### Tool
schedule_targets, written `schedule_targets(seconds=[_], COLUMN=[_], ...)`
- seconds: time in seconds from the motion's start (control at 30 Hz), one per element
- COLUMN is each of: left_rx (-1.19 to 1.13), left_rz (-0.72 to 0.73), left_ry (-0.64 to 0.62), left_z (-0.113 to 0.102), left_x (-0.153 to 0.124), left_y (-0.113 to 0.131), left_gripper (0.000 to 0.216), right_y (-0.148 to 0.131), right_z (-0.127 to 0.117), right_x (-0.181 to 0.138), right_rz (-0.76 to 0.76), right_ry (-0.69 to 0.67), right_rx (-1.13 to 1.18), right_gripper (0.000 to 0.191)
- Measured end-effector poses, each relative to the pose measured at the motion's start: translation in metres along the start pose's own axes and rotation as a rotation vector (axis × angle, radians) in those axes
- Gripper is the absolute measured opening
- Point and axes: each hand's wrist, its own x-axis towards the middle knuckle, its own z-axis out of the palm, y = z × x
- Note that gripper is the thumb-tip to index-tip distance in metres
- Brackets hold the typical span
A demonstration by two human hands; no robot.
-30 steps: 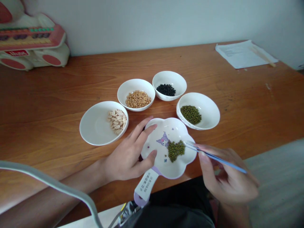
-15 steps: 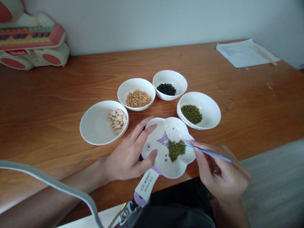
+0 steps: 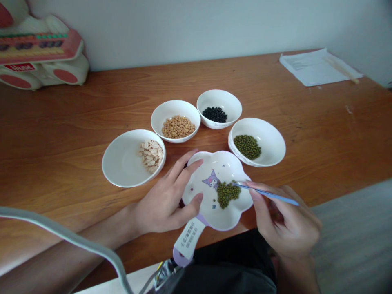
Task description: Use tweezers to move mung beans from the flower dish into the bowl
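Observation:
A white flower-shaped dish (image 3: pixel 205 161) with a purple handle and a cartoon print sits at the table's front edge. My left hand (image 3: pixel 171 196) holds its left side, fingers and thumb lying over the rim. Green mung beans (image 3: pixel 227 194) form a small heap in the dish. My right hand (image 3: pixel 288 218) pinches a pair of blue tweezers (image 3: pixel 272 196), whose tips are at the heap's upper right edge. Whether a bean is between the tips is too small to tell. Just behind the dish stands a white bowl (image 3: pixel 271 141) of more mung beans.
Three other white bowls stand in an arc: one with pale flat seeds (image 3: pixel 151 156), one with yellow soybeans (image 3: pixel 178 127), one with black beans (image 3: pixel 214 114). A toy keyboard (image 3: pixel 43 49) is at back left, papers (image 3: pixel 318 67) at back right. A grey cable (image 3: pixel 70 237) crosses the lower left.
The tweezers' tips have drawn together and shifted slightly left over the mung beans. My left hand and the dish stay in place.

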Motion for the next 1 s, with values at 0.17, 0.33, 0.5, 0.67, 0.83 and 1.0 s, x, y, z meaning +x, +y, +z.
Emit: schedule_targets(seconds=[0.17, 0.33, 0.5, 0.67, 0.83, 1.0], left_rx=[0.0, 0.013, 0.004, 0.005, 0.011, 0.008], left_rz=[0.001, -0.004, -0.007, 0.001, -0.004, 0.012], left_ry=[-0.001, 0.0, 0.0, 0.005, -0.007, 0.007], left_z=[-0.001, -0.001, 0.0, 0.0, 0.0, 0.001], left_x=[0.0, 0.0, 0.0, 0.0, 0.0, -0.001], left_y=[0.001, 0.001, 0.001, 0.0, 0.001, 0.0], left_gripper=[0.069, 0.068, 0.068, 0.069, 0.068, 0.069], right_y=[0.002, 0.003, 0.003, 0.002, 0.002, 0.002], right_z=[-0.002, -0.008, -0.006, -0.005, -0.005, -0.002], right_x=[-0.001, 0.003, 0.007, 0.008, 0.009, 0.01], right_rz=[0.042, -0.007, -0.042, -0.033, -0.012, -0.015], right_ry=[0.062, -0.024, -0.054, -0.069, -0.065, -0.061], right_rx=[0.025, -0.001, -0.014, -0.007, -0.008, -0.004], right_gripper=[0.036, 0.032, 0.032, 0.032, 0.033, 0.032])
